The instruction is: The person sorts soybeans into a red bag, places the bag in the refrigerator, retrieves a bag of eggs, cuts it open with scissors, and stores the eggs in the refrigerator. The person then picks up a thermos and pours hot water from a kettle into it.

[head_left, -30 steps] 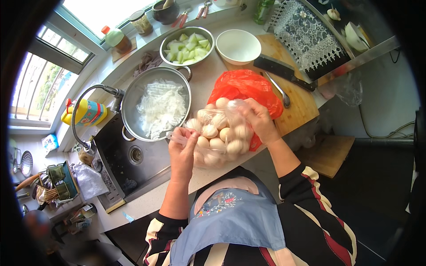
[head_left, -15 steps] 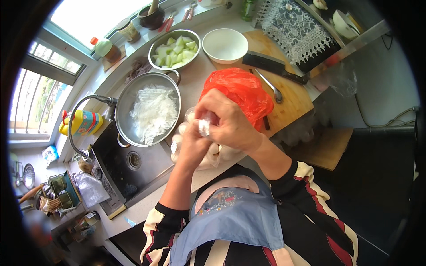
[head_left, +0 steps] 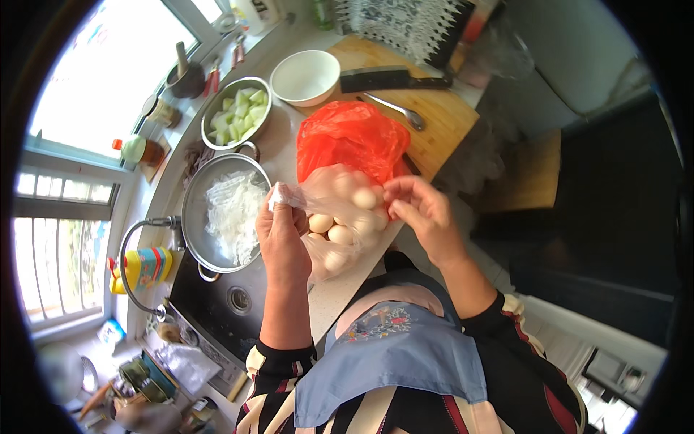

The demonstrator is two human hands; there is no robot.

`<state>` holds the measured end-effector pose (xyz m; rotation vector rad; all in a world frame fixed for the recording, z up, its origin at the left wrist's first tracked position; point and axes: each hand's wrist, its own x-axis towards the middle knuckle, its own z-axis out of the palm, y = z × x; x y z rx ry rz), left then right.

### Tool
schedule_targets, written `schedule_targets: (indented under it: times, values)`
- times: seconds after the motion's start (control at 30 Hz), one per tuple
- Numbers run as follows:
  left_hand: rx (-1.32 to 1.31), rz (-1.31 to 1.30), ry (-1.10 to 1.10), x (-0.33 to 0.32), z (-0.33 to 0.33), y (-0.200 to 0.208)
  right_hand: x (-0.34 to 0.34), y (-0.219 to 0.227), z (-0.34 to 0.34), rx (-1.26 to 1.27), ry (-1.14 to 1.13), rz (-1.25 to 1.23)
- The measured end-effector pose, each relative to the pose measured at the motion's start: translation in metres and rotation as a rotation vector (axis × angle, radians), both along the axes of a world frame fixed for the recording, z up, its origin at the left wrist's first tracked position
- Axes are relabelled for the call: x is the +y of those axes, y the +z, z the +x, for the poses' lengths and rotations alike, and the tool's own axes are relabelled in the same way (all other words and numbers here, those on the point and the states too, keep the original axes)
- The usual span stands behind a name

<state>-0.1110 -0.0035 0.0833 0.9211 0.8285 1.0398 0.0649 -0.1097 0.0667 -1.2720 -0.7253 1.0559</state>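
Observation:
My left hand is closed round the gathered, twisted top of a clear plastic bag, pulling its film up and to the left. Several pale brown eggs show through the film, on the counter between my hands. At the bag's right side is my right hand, with thumb and fingers apart; whether its fingertips touch the film is unclear. A crumpled red plastic bag lies just beyond the eggs, partly on a wooden cutting board.
A steel pot holding white plastic film stands over the sink at left. Behind are a bowl of cut pale-green pieces, a white bowl, a black cleaver and a spoon. A faucet hose arches beside the sink.
My hands were together over the eggs; now they are apart. The right has moved right and opened, while the left holds the bag top at left. The view has shifted, showing more eggs.

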Motion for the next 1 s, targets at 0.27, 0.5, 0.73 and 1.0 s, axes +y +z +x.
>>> schedule_targets:
  times: [0.27, 0.5, 0.73, 1.0]
  values:
    - [0.025, 0.023, -0.096, -0.011, -0.003, 0.018, -0.124, -0.023, -0.04, 0.1, -0.273, -0.199]
    - [-0.004, 0.052, -0.097, -0.025, -0.011, 0.039, -0.195, -0.021, -0.072, 0.144, -0.431, -0.255]
    - [0.034, 0.102, -0.15, -0.068, -0.019, 0.075, -0.246, -0.02, -0.091, 0.147, -0.48, -0.246]
    - [0.025, 0.097, -0.277, -0.162, -0.028, 0.118, -0.345, -0.024, -0.117, 0.152, -0.55, -0.17]
